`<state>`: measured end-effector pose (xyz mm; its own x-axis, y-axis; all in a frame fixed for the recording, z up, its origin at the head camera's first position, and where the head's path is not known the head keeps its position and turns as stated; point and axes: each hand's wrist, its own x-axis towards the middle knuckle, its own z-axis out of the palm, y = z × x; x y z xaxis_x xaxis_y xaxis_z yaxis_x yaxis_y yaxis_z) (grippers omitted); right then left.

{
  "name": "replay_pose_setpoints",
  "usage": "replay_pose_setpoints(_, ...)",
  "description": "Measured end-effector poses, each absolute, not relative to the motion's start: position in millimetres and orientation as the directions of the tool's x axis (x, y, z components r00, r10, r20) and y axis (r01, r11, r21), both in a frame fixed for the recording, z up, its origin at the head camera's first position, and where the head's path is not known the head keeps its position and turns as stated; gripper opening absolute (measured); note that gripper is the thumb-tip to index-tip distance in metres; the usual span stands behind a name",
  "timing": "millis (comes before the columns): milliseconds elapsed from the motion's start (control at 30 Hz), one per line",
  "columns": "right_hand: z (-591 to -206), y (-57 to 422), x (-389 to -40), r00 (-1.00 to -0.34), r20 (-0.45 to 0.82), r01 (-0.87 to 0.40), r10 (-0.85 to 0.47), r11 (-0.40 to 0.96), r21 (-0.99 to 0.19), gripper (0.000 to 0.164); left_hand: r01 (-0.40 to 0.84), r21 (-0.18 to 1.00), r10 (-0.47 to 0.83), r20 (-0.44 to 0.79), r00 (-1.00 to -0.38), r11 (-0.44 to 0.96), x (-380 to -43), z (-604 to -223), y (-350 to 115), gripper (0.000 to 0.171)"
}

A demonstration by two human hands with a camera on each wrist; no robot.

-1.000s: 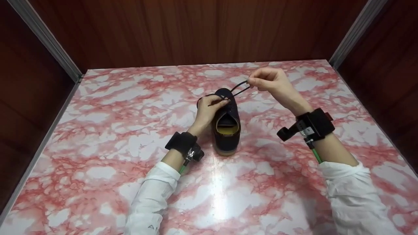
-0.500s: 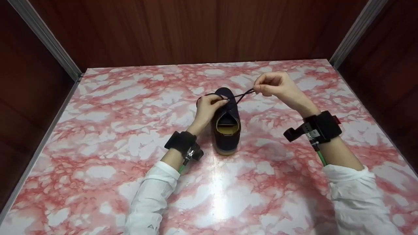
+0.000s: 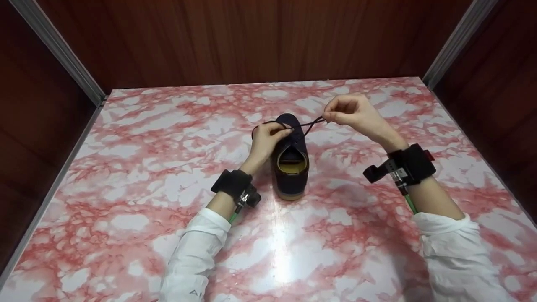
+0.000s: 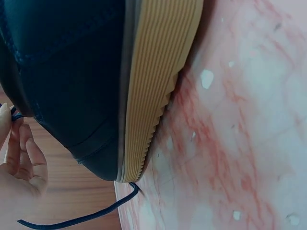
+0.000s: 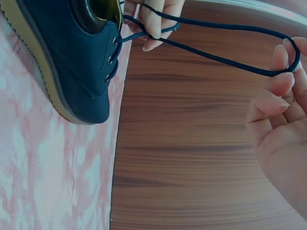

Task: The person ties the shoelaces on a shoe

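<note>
A dark navy lace-up shoe (image 3: pixel 291 184) stands upright on the tabletop, toe pointing away from me. Its ribbed tan sole (image 4: pixel 153 72) shows in the left wrist view. My left hand (image 3: pixel 265 140) is over the shoe's left side and pinches the dark shoelace (image 5: pixel 211 23) near the laced front. To the right and raised, my right hand (image 3: pixel 356 115) pinches the far end of a long lace loop between thumb and fingertips. Stretched between the hands, the loop's two strands cross in the head view. Another length of lace (image 4: pixel 86 218) trails beyond the toe in the left wrist view.
The table (image 3: pixel 126 222) has a red-and-white marbled top. Behind it rises a dark wood-grain panel (image 3: pixel 235 42), with more dark panels at both sides. Metal strips (image 3: pixel 63 50) run along the corners.
My right hand has moved slightly right and lower, still pinching the lace loop. The loop's strands, apart earlier, now cross. My left hand and the shoe have barely moved.
</note>
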<state>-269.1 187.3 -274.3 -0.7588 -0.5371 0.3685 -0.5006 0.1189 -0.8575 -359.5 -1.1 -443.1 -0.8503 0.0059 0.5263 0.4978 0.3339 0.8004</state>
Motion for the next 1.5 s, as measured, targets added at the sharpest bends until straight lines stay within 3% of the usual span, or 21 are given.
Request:
replay_pose_setpoints(233,-279.3,183.1,-268.2,-0.775,0.380,-0.506,-0.504,0.134,-0.852,0.011,0.476,0.777,0.032,0.510,-0.860,0.413,-361.0,-445.4,-3.1,0.019)
replay_pose_setpoints(433,-285.5,181.1,-268.8,-0.779,0.392,-0.516,-0.489,0.146,-0.844,0.010,0.443,0.813,0.067,0.453,-0.889,0.377,-341.6,-421.3,-6.5,0.020)
replay_pose_setpoints(700,-292.3,178.9,-268.2,-0.755,0.425,-0.560,-0.500,0.153,-0.814,0.009,0.446,0.800,0.034,0.474,-0.880,0.401,-357.2,-437.9,-2.9,0.020)
replay_pose_setpoints(967,-290.8,182.9,-267.6,-0.772,0.417,-0.546,-0.479,0.165,-0.821,0.008,0.474,0.806,0.016,0.501,-0.865,0.355,-370.2,-455.0,-1.4,0.020)
replay_pose_setpoints(1367,-291.1,182.7,-266.7,-0.783,0.392,-0.537,-0.482,0.206,-0.818,0.009,0.456,0.807,0.069,0.467,-0.882,0.376,-350.9,-429.3,-5.5,0.018)
replay_pose_setpoints(1500,-290.7,183.4,-266.9,-0.785,0.405,-0.545,-0.468,0.213,-0.811,0.004,0.482,0.789,0.022,0.514,-0.858,0.381,-369.3,-453.2,-2.9,0.020)
